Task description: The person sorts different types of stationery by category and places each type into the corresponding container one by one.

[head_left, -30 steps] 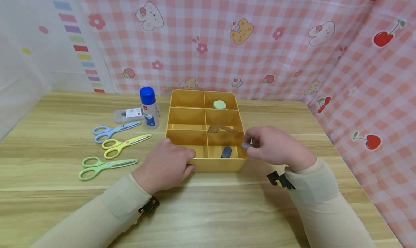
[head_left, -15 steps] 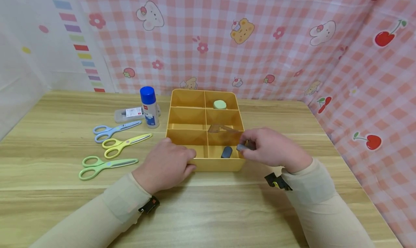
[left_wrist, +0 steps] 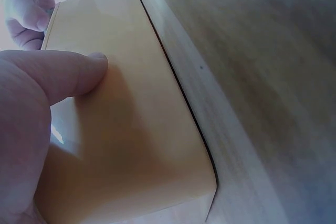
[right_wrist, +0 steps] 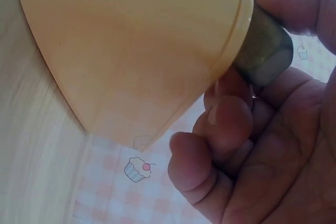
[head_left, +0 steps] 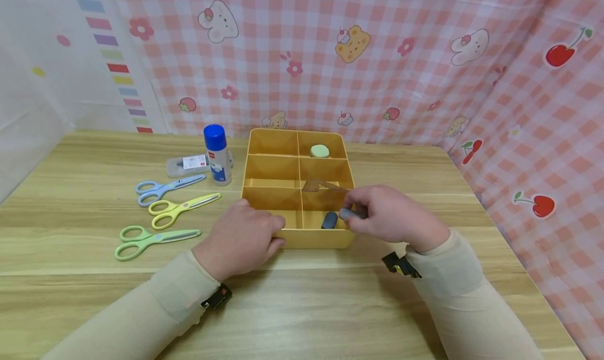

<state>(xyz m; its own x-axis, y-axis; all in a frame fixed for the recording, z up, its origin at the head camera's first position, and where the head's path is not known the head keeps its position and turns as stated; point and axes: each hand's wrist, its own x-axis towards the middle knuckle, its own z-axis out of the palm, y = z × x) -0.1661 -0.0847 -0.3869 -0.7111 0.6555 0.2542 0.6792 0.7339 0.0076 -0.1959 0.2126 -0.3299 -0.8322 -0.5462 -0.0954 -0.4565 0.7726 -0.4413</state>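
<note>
A yellow organizer box with two columns of compartments stands on the table. My left hand grips its front wall near the left corner; in the left wrist view the thumb presses on the wall's outer face. Over the box's front right compartment, my right hand pinches a small dark grey eraser-like block between thumb and fingers, right at the side rim. A similar dark block lies on that compartment's floor. At the back right compartment sits a pale green rounded piece.
Left of the box lie blue scissors, yellow scissors and green scissors. A blue-capped glue bottle stands upright by a clear labelled case. A brownish shape shows in the middle right compartment. Checked cloth hangs behind the table.
My right hand has moved left with the grey block, from beside the box's right rim to over the front right compartment. The left hand has stayed on the front wall.
</note>
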